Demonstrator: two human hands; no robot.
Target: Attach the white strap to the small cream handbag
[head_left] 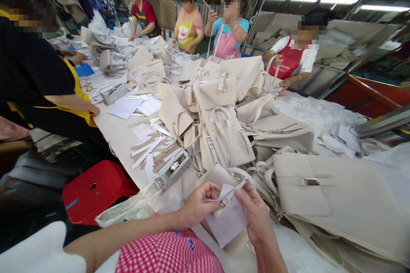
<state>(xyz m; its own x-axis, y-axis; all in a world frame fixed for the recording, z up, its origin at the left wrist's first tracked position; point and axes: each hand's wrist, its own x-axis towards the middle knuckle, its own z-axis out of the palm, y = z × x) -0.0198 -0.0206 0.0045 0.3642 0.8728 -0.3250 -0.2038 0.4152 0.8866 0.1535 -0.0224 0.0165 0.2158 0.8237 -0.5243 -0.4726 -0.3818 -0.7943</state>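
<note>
Close to my apron, both hands work at a small cream strap with a metal buckle [223, 201]. My left hand [200, 204] pinches the strap's buckle end between thumb and fingers. My right hand [254, 211] grips the strap's other end near its tip. A sheet of white paper [226, 228] lies around and below the strap, partly hidden by my fingers. Just beyond my hands, a cream handbag [221, 136] with buckled handles lies on a heap of similar bags. A larger cream bag with a flap [301, 183] rests to the right of my right hand.
A metal tape dispenser [173, 170] stands left of the bags, beside scattered paper strips [150, 153]. A red stool [99, 190] is at the table's left edge. Several co-workers stand around the table. An orange-red cart [368, 96] is at the right.
</note>
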